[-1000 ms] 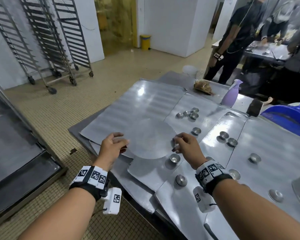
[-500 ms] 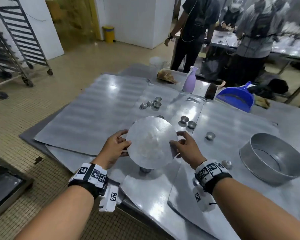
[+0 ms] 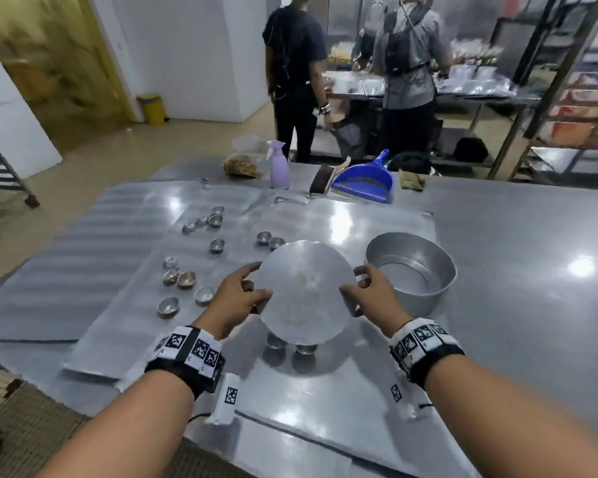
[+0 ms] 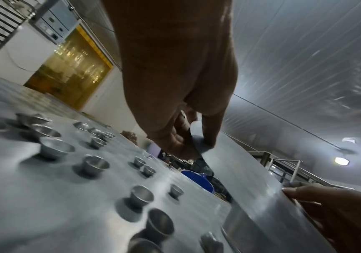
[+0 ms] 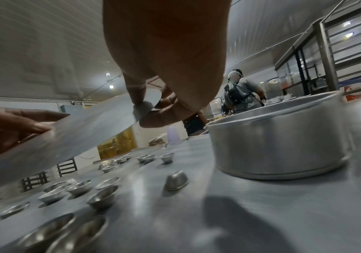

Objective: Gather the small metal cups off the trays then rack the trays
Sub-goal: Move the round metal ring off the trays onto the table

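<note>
Lifted clear of the trays (image 3: 125, 257) since a second ago, the round metal disc (image 3: 304, 291) now hangs tilted beside the round pan (image 3: 411, 270), right of the counter's middle. Left hand (image 3: 237, 301) and right hand (image 3: 372, 294) each pinch its rim, thumb above and fingers beneath. Clearing comes first, I judge; next it wants lowering into the pan. Small metal cups (image 3: 187, 279) lie scattered, dull and shiny, some upturned, on the trays toward the counter's left edge.
</note>
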